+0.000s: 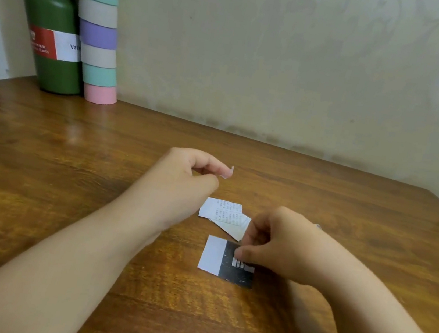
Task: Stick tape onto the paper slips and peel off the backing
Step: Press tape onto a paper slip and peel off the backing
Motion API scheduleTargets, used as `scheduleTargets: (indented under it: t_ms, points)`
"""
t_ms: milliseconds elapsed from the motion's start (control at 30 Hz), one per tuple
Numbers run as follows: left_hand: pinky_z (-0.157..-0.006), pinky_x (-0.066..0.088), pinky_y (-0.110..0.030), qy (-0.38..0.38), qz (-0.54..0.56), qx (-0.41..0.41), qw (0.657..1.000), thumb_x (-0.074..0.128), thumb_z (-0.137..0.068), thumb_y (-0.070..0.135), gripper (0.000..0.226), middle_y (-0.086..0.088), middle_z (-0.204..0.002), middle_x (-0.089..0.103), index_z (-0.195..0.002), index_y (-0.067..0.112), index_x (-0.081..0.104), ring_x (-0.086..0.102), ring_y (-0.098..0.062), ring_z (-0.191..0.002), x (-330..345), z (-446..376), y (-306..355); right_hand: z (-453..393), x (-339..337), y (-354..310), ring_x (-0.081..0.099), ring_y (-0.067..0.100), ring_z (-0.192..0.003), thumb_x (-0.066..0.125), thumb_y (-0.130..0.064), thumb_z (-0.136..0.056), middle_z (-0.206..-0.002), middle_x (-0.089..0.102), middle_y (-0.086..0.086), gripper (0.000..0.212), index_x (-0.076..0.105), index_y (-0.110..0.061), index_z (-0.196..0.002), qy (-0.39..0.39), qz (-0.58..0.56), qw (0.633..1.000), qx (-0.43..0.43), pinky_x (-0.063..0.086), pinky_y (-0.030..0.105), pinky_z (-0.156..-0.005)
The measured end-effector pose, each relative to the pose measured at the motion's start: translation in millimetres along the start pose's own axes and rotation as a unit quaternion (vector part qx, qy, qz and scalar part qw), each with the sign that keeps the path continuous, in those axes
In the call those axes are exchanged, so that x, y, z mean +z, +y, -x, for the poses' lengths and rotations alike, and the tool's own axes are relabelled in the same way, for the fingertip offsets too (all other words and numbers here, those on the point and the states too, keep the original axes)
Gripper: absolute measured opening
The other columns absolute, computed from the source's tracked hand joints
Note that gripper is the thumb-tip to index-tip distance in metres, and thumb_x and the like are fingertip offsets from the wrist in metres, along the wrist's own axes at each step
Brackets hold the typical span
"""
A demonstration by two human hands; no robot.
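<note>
- Right hand [272, 247], nearest: grip pinched together on the top right edge of a black-and-white paper slip [223, 260] lying flat on the counter [94, 205]. What sits between the fingertips cannot be made out; probably tape or its backing.
- Risk here: nothing else pins the slip, so an upward pull could lift or skid it, or tear the thin paper instead of freeing the backing.
- Just beyond that grip: two printed slips [224, 213] overlapping, touching the right knuckles; a stray nudge could shift them or sticky tape could catch them.
- Farther, left hand [183, 172]: raised, grip pinching a tiny white scrap [228, 172]. Likely peeled backing; it may cling to the fingers.
- Far left of both grips: green flask [53, 38], lid on, contents unseen; beside it a stack of pastel rolls [98, 33].
</note>
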State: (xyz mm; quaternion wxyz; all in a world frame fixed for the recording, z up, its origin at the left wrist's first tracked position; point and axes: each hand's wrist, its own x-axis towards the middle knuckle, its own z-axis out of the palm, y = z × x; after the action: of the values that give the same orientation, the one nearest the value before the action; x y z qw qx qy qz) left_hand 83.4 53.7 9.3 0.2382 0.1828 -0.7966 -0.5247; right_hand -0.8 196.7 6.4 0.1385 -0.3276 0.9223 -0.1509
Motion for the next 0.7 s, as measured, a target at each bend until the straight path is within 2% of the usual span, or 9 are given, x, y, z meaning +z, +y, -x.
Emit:
scheduleTargets:
  t_ms: [67,133,200,267,367,433,533,600,700]
  points:
    - [-0.035,0.029,-0.006,-0.023,0.022,-0.016,0.999,0.052,-0.087,0.005,0.030,0.024,-0.091,0.068,-0.084,0.028,0.072,0.045,0.009,-0.038,0,1,3,-1,4,0,0.053,0.003,-0.065,0.078,-0.039,-0.072,-0.075,0.059,-0.011,0.019,0.064,-0.026,-0.079,0.034,0.021,0.999,-0.012,0.037,0.018,-0.052]
    - [-0.048,0.036,-0.012,-0.041,0.040,-0.022,0.998,0.052,-0.083,0.000,0.031,0.025,-0.086,0.070,-0.078,0.023,0.073,0.046,0.011,-0.039,0,2,4,-3,4,1,0.051,0.002,-0.069,0.075,-0.040,-0.075,-0.078,0.055,-0.012,0.021,0.061,-0.030,-0.088,0.104,0.003,0.993,-0.052,0.036,0.016,-0.054]
    - [-0.055,0.036,-0.020,-0.050,0.053,-0.026,0.997,0.052,-0.080,-0.003,0.031,0.025,-0.082,0.070,-0.073,0.020,0.072,0.047,0.010,-0.040,-1,3,5,-2,3,-1,0.052,0.000,-0.074,0.068,-0.036,-0.083,-0.079,0.057,-0.014,0.014,0.060,-0.034,-0.095,0.190,-0.081,0.973,-0.104,0.041,0.013,-0.059]
    - [-0.051,0.034,-0.020,-0.053,0.053,-0.031,0.997,0.052,-0.079,-0.003,0.030,0.023,-0.080,0.070,-0.070,0.019,0.070,0.046,0.007,-0.040,0,4,5,-1,1,-4,0.055,-0.004,-0.082,0.062,-0.030,-0.088,-0.083,0.061,-0.017,0.015,0.062,-0.034,-0.103,0.235,-0.156,0.949,-0.143,0.045,0.010,-0.069]
    - [-0.054,0.033,-0.023,-0.056,0.051,-0.029,0.997,0.054,-0.078,-0.002,0.029,0.022,-0.073,0.069,-0.067,0.022,0.068,0.046,0.004,-0.042,0,5,5,3,0,-9,0.058,-0.004,-0.089,0.058,-0.023,-0.091,-0.094,0.065,-0.016,0.020,0.063,-0.032,-0.108,0.219,-0.218,0.935,-0.174,0.048,0.013,-0.078]
    - [-0.049,0.032,-0.021,-0.062,0.044,-0.029,0.997,0.054,-0.078,-0.002,0.028,0.024,-0.059,0.063,-0.069,0.021,0.067,0.045,0.007,-0.039,0,5,6,5,0,-10,0.060,-0.003,-0.089,0.058,-0.021,-0.091,-0.095,0.066,-0.016,0.021,0.064,-0.030,-0.109,0.205,-0.228,0.933,-0.189,0.049,0.014,-0.079]
    - [-0.038,0.025,-0.009,-0.074,0.025,-0.024,0.997,0.052,-0.080,-0.002,0.025,0.025,-0.039,0.048,-0.077,0.020,0.066,0.043,0.008,-0.036,0,6,7,6,1,-12,0.060,-0.005,-0.087,0.060,-0.021,-0.090,-0.091,0.067,-0.017,0.018,0.066,-0.028,-0.105,0.203,-0.227,0.930,-0.207,0.048,0.009,-0.073]
    - [-0.036,0.023,-0.008,-0.073,0.020,-0.020,0.997,0.053,-0.080,0.000,0.025,0.022,-0.036,0.045,-0.076,0.022,0.066,0.042,0.004,-0.037,0,5,7,6,1,-13,0.061,-0.005,-0.083,0.062,-0.021,-0.089,-0.086,0.067,-0.017,0.013,0.067,-0.027,-0.099,0.207,-0.236,0.926,-0.210,0.047,0.008,-0.069]
    - [-0.036,0.024,-0.009,-0.075,0.013,-0.020,0.997,0.055,-0.080,0.003,0.024,0.021,-0.036,0.043,-0.075,0.024,0.066,0.040,0.003,-0.037,1,5,6,7,0,-14,0.063,-0.001,-0.077,0.064,-0.021,-0.087,-0.081,0.068,-0.013,0.007,0.068,-0.024,-0.091,0.209,-0.262,0.918,-0.211,0.051,0.014,-0.068]
